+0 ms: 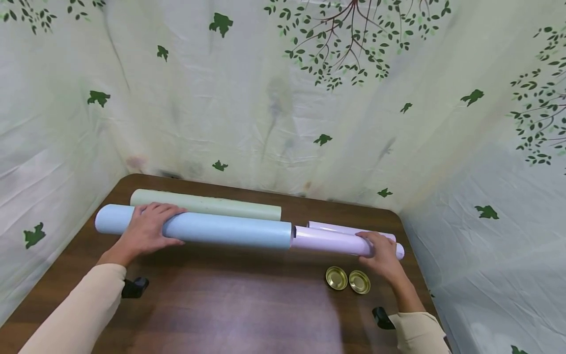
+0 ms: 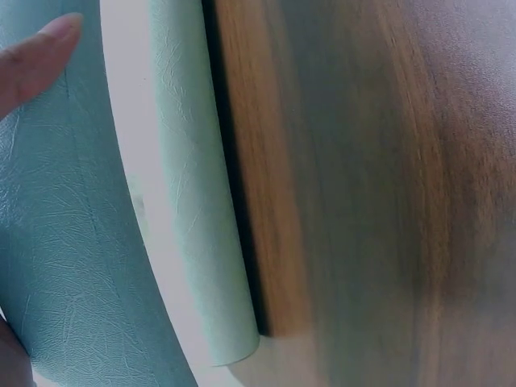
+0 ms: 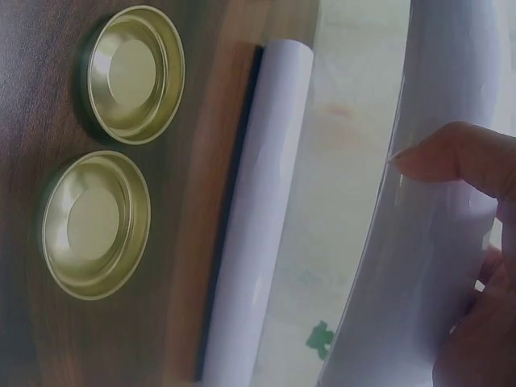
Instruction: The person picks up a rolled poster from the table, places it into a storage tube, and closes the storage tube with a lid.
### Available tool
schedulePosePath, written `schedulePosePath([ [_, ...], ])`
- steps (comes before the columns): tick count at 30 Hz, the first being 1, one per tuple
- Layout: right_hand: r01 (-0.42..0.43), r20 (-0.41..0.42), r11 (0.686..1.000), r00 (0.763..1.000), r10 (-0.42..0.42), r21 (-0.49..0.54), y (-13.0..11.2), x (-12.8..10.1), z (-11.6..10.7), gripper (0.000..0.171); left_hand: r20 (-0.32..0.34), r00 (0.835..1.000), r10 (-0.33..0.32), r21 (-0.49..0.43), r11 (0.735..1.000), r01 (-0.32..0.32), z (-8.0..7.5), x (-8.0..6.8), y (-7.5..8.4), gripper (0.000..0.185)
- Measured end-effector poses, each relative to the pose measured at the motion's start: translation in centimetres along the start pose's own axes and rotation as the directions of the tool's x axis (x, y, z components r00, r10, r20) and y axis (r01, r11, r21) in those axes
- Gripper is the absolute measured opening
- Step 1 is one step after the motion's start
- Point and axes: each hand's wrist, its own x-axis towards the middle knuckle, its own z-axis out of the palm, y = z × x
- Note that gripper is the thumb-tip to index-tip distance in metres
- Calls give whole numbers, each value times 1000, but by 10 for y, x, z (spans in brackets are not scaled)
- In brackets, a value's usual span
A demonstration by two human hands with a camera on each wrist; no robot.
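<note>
My left hand [image 1: 152, 230] grips a wide light-blue roll [image 1: 230, 230] from above, near its left part. In the left wrist view the thumb lies along the textured blue surface. With my right hand [image 1: 383, 254] I hold a thinner, glossy lilac roll [image 1: 329, 241] near its right end. The lilac roll's left end meets the blue roll's right end in line; whether it sits inside, I cannot tell. In the right wrist view, the right thumb [image 3: 435, 157] presses the lilac surface. Both held rolls appear raised above the table.
Behind the blue roll a pale green roll [image 1: 208, 204] lies on the brown wooden table [image 1: 230, 305]. A second lilac roll [image 1: 349, 229] lies at the back right. Two gold round lids [image 1: 336, 278] rest near my right hand. A leaf-patterned curtain [image 1: 247, 98] surrounds the table.
</note>
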Motion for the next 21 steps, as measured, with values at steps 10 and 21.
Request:
schedulePosePath([
  [10,33,-13,999,999,-33,-22,-3,4,4,55,-22,1000,17,10,1000,-17,0,3,1,74],
  [21,37,-7,998,999,-37,-55,-10,8,8,55,-41,999,25,19,1000,-24,2,4,6,74],
])
